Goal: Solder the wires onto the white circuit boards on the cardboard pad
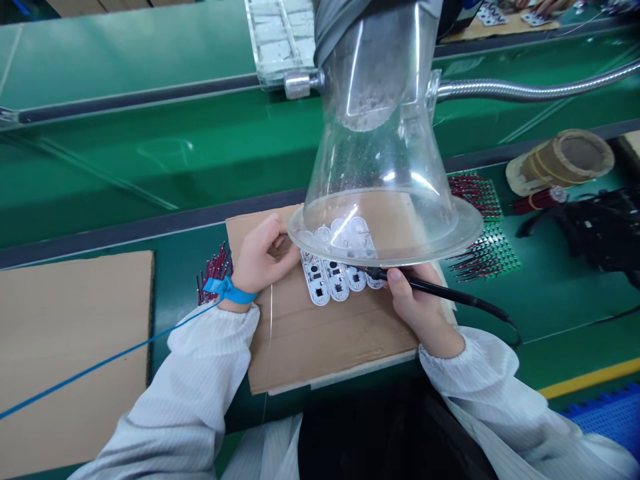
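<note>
My right hand (pixel 417 303) is closed around the black handle of a soldering iron (pixel 435 289), its tip end pointing left at the white circuit boards (pixel 320 283). Several of these long, rounded boards lie side by side on a cardboard sheet (pixel 320 347). At their left side my left hand (pixel 265 257), with a blue wrist strap (pixel 230 291), has its fingers curled together. Its fingertips are partly behind the rim of a clear fume hood (pixel 385 243), so what they pinch is hidden. A thin pale line runs down the cardboard below this hand.
Dark red wires (pixel 216 270) lie left of the cardboard. Green boards with wires (pixel 487 253) sit on the right, near a cardboard tube (pixel 560 160) and a black object (pixel 600 230). A metal flexible hose (pixel 540 90) meets the hood. Across the bench are another person's hands (pixel 550 7).
</note>
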Demonstrator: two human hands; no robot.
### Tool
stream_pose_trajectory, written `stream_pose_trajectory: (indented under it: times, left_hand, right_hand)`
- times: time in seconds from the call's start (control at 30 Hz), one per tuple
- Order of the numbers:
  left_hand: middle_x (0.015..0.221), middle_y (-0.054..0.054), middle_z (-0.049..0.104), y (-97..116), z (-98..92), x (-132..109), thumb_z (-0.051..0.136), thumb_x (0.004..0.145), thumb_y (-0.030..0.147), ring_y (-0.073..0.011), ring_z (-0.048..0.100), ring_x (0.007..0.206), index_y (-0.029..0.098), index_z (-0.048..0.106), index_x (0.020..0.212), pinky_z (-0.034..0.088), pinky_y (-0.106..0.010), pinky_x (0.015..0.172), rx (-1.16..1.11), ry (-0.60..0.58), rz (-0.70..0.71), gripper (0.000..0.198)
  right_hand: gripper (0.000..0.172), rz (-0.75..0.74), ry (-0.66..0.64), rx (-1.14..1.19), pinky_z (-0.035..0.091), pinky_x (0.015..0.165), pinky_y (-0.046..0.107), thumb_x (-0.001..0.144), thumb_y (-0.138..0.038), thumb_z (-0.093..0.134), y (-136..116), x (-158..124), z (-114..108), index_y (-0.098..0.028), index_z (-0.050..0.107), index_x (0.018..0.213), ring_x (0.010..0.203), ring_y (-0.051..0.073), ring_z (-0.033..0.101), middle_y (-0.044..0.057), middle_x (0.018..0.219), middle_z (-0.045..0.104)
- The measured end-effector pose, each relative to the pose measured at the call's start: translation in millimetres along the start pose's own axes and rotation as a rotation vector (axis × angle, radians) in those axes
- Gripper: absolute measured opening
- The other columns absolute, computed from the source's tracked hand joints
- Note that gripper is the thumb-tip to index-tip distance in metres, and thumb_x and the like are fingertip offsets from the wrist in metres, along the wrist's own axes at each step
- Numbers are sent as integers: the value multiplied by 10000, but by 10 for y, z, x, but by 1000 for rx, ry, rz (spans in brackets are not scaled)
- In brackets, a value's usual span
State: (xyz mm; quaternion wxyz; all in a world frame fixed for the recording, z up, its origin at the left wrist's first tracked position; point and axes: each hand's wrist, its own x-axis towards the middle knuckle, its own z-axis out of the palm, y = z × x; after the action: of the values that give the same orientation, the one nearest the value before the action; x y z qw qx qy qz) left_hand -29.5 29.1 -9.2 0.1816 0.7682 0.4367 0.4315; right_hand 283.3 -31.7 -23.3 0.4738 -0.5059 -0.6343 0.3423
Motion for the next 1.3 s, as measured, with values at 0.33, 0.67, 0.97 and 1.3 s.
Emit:
stream_pose_trajectory:
  times: [0.33,0.67,0.97,1.3]
  left_hand:
    - [732,54,470,24,-16,30,767,919,181,-121,485,634,232,596,919,362,-271,581,-45,19,61,179]
    - [754,56,408,4,-15,37,754,905,163,-117,417,640,230,512,871,337,-266,576,-79,53,73,253]
    - [743,60,387,8,-16,37,754,895,143,-110,419,636,225,519,863,311,-262,568,-57,22,84,251]
    - [731,59,405,15,-24,49,742,905,155,-116,408,622,226,541,860,311,-260,572,-83,29,59,218]
  right_hand:
    - [201,-15,-2,27,551,575,331,1065,-481,709,-28,13,2,-284,735,1033,606,190,667,5,799,734]
    - [198,-39,34,32,527,549,336,1082,-470,680,-16,-13,7,-287,731,1027,608,191,655,11,812,734]
    - [81,-80,-80,-14,576,608,320,1081,-365,701,-42,26,4,-290,730,1085,677,195,739,2,857,787]
    - [231,-33,-96,-60,565,575,308,1098,-496,660,-141,58,9,-280,709,1034,655,189,742,8,829,772]
